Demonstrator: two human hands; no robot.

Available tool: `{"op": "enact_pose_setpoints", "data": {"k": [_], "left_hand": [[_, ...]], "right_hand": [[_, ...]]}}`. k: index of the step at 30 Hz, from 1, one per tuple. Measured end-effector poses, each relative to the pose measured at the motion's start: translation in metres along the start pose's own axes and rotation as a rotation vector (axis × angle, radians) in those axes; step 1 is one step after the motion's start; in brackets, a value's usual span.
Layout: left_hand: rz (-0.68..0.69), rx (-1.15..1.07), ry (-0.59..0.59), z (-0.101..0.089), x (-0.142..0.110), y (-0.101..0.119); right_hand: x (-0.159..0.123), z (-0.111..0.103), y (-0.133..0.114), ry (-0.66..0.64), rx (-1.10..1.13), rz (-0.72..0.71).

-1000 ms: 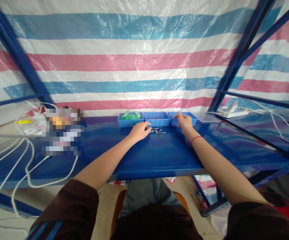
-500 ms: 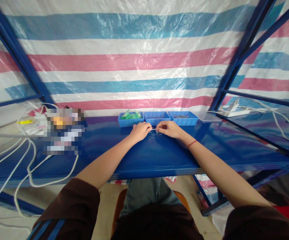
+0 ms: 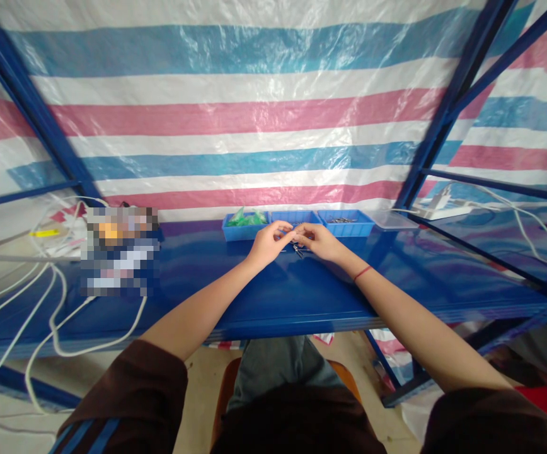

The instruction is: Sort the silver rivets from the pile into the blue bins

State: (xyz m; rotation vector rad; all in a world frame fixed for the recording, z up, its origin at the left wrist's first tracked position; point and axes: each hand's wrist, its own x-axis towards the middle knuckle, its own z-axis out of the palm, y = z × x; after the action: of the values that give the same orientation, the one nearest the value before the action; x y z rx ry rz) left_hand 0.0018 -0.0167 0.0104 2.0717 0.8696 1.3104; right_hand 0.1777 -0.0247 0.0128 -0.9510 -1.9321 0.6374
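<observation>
My left hand and my right hand meet just above the blue table, fingertips pinched together around a small metal part too tiny to name. A few loose metal pieces lie on the table under them. Right behind the hands stand three small blue bins: the left bin holds green bits, the middle bin is partly hidden by my fingers, the right bin holds small metal parts. A red string circles my right wrist.
A clear plastic tray sits right of the bins. White cables loop over the table's left part beside a blurred-out object. Blue frame posts and a striped tarp enclose the back and sides.
My right hand came back from the right bin to the middle and met my left hand. Both hands have since lifted slightly off the table, pinching together.
</observation>
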Motion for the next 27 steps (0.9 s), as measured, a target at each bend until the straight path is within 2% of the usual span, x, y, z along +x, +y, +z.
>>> {"op": "enact_pose_setpoints", "data": {"k": [5, 13, 22, 27], "left_hand": [[0.055, 0.001, 0.051, 0.001, 0.001, -0.005], [0.110, 0.012, 0.056, -0.001, 0.001, -0.002], [0.113, 0.028, 0.102, -0.005, 0.003, 0.001], [0.090, 0.054, 0.065, -0.004, 0.002, 0.001]], "right_hand": [[0.000, 0.001, 0.000, 0.020, 0.005, -0.023], [-0.001, 0.002, -0.003, -0.020, -0.003, -0.018], [-0.001, -0.003, -0.015, 0.256, -0.053, -0.036], [-0.006, -0.002, -0.026, 0.303, -0.141, -0.067]]}}
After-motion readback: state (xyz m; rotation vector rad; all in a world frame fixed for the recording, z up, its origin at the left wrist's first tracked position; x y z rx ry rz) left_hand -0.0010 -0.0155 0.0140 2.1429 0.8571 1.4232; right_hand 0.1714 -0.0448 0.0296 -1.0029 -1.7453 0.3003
